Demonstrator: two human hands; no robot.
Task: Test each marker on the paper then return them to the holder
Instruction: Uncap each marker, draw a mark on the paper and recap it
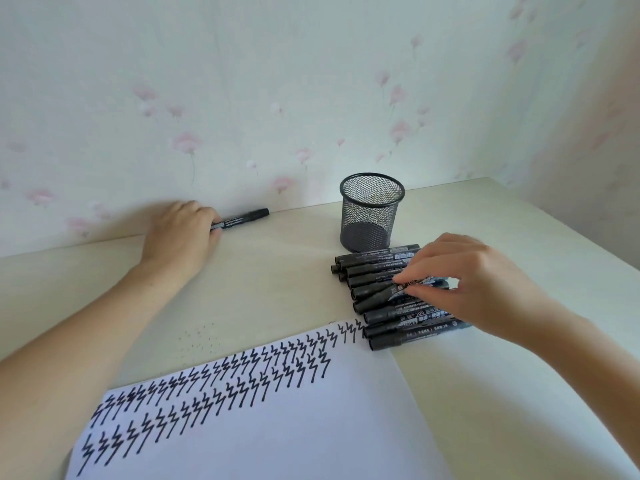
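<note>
A white sheet of paper [277, 420] lies at the front, covered with three rows of black test marks. Several black markers [374, 289] lie side by side in a pile right of centre, caps pointing left. My right hand [464, 282] pinches one marker [384, 293] in that pile with thumb and fingertips. Behind the pile stands a black mesh holder [370, 213], upright and with no marker in it. My left hand [180, 237] rests at the back near the wall, its fingers curled on a single capped black marker [242, 218] that lies on the table.
The cream table [277, 271] meets a flowered wall at the back and on the right. Small black ink specks [201, 337] dot the table above the paper. The table's right edge runs close behind the holder.
</note>
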